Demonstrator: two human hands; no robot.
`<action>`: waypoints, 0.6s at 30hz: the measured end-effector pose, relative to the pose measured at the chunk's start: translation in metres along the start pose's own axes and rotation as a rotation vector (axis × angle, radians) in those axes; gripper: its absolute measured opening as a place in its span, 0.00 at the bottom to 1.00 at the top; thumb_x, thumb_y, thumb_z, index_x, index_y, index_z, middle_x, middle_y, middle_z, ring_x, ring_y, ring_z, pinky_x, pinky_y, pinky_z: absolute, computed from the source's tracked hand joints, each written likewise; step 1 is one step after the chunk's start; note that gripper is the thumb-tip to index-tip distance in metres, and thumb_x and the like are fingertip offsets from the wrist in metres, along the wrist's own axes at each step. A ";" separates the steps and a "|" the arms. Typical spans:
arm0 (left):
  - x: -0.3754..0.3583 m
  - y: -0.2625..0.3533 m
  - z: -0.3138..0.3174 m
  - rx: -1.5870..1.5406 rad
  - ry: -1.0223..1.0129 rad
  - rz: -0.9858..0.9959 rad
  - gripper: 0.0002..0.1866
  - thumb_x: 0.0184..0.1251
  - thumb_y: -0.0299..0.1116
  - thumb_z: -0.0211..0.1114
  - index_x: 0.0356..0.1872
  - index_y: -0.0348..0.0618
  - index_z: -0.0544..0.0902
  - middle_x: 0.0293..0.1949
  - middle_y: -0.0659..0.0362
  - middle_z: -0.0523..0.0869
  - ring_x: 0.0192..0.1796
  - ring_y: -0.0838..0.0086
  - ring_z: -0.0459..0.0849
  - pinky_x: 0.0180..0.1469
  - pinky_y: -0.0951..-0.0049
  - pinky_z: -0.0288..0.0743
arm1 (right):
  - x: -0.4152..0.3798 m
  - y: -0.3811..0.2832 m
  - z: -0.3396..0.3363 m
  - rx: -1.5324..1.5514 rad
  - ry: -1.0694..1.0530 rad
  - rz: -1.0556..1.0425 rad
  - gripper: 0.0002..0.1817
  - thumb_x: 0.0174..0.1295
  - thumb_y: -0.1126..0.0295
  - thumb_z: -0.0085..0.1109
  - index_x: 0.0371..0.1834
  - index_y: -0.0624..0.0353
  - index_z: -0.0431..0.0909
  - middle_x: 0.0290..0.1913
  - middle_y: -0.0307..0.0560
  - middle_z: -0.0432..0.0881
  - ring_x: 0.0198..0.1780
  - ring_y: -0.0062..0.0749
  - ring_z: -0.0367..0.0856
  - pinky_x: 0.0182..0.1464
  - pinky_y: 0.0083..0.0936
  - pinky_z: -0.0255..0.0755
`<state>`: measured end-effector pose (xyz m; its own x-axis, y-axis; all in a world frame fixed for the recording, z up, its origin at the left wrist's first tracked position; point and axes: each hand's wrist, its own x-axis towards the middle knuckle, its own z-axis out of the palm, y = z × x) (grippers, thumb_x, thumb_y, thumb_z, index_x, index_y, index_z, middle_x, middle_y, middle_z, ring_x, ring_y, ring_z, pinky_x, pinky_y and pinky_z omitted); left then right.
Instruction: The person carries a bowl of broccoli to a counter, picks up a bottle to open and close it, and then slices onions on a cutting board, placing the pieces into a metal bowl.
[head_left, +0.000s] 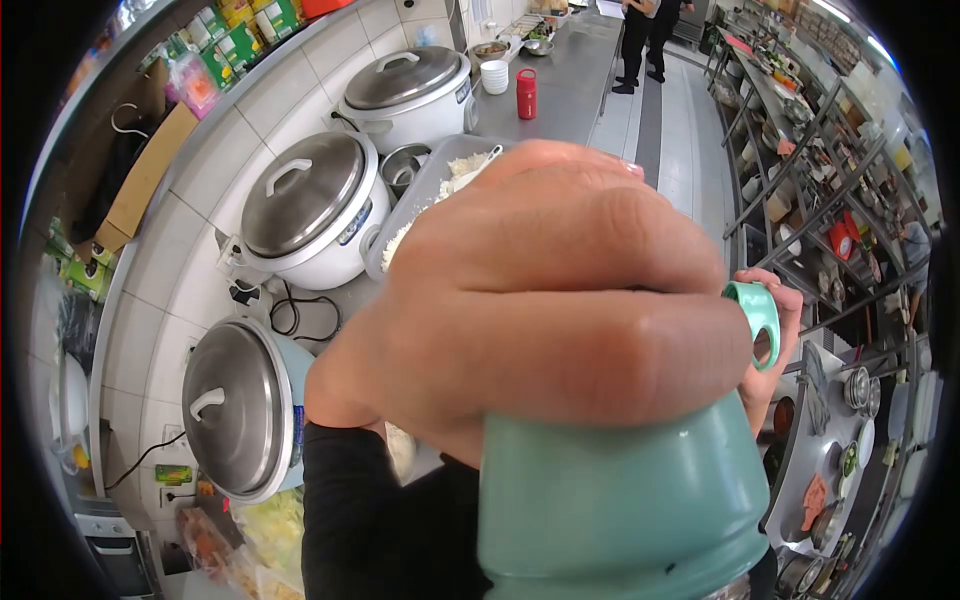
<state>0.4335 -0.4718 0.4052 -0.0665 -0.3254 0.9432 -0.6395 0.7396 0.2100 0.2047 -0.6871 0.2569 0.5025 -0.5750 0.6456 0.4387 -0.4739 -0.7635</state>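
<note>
Very close to the camera, my left hand (560,290) is closed around a pale green bottle (620,500), covering its upper part. A dark sleeve runs down from that wrist. Behind it on the right, my right hand (787,305) grips a green loop handle (765,330) of matching colour. My left fingers hide whether this loop joins the bottle. Beyond my left hand, a grey tub (405,207) holds white rice-like food, with a white utensil handle (490,157) in it.
Large lidded cookers (305,195) line the tiled wall on the left. A red bottle (527,95) and stacked white bowls (494,77) stand on the steel counter (570,70). Two people (640,45) are at the far end. Metal racks (840,150) run along the right.
</note>
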 end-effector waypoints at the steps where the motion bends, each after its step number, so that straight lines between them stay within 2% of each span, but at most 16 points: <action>1: 0.002 0.001 -0.003 0.042 -0.026 0.008 0.07 0.69 0.35 0.67 0.41 0.49 0.78 0.38 0.52 0.90 0.35 0.61 0.89 0.49 0.54 0.82 | 0.000 0.001 -0.002 -0.049 -0.008 -0.011 0.48 0.45 0.54 0.87 0.67 0.53 0.65 0.63 0.60 0.73 0.55 0.50 0.86 0.54 0.39 0.85; 8: 0.012 0.007 -0.005 0.138 -0.097 0.018 0.09 0.69 0.38 0.68 0.43 0.53 0.77 0.39 0.54 0.90 0.36 0.62 0.90 0.54 0.52 0.79 | -0.001 0.005 -0.006 -0.042 -0.053 -0.048 0.46 0.47 0.58 0.86 0.66 0.55 0.65 0.63 0.59 0.73 0.56 0.49 0.85 0.55 0.38 0.84; 18: 0.012 0.006 -0.001 0.150 -0.041 0.041 0.09 0.69 0.36 0.68 0.43 0.52 0.77 0.38 0.53 0.90 0.36 0.61 0.90 0.55 0.51 0.79 | -0.003 0.005 0.002 0.056 -0.037 -0.001 0.46 0.46 0.60 0.86 0.67 0.54 0.66 0.63 0.60 0.73 0.57 0.48 0.84 0.56 0.39 0.83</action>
<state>0.4293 -0.4709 0.4182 -0.1239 -0.3229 0.9383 -0.7429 0.6570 0.1280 0.2063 -0.6865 0.2514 0.5286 -0.5493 0.6472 0.4797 -0.4357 -0.7616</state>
